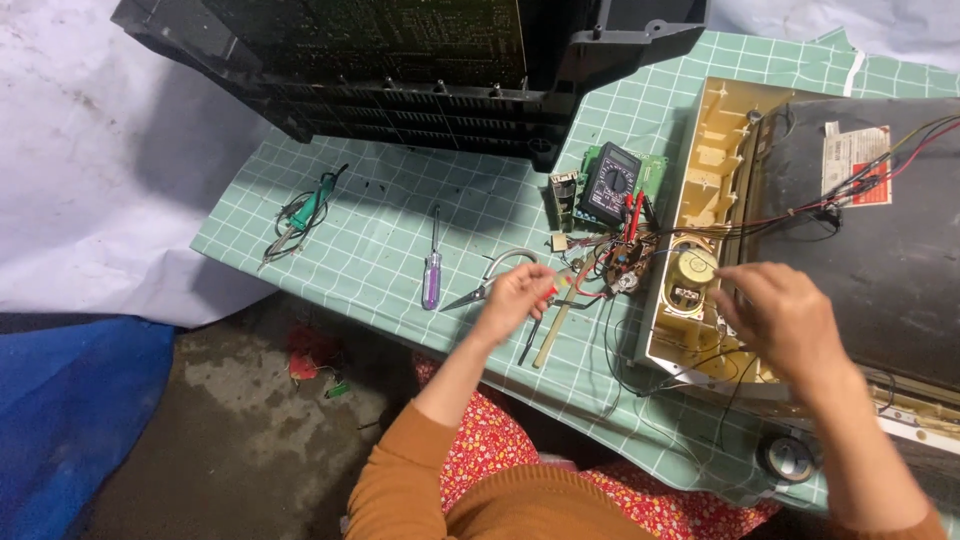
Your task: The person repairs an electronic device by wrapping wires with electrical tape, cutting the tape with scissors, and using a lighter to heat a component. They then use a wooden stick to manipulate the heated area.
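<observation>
Left hand: the left hand lies curled on the green checked tablecloth, fingers closed around a thin probe with a red and yellow grip at its fingertips.
Probe: slim, pale at the handle with a red band; its tip points toward the tangle of small parts and wires just beside the hand. A red lead runs from there.
Right hand: the right hand hovers over the cream plastic frame of the opened television set, fingers bent and pinched together; what it grips is too fine to tell, perhaps a thin wire.
Television set: lying face down, dark tube back exposed, a round brass-coloured speaker in the frame just left of the right hand.
Meter: a black handheld multimeter with round dial rests on a green circuit board, above the left hand.
Nearby tools: steel pliers with bare handles touch the left hand's far side; a purple-handled screwdriver lies near, a green-handled soldering iron well apart.
Back cover: a black slatted plastic housing stands at the table's far edge.
</observation>
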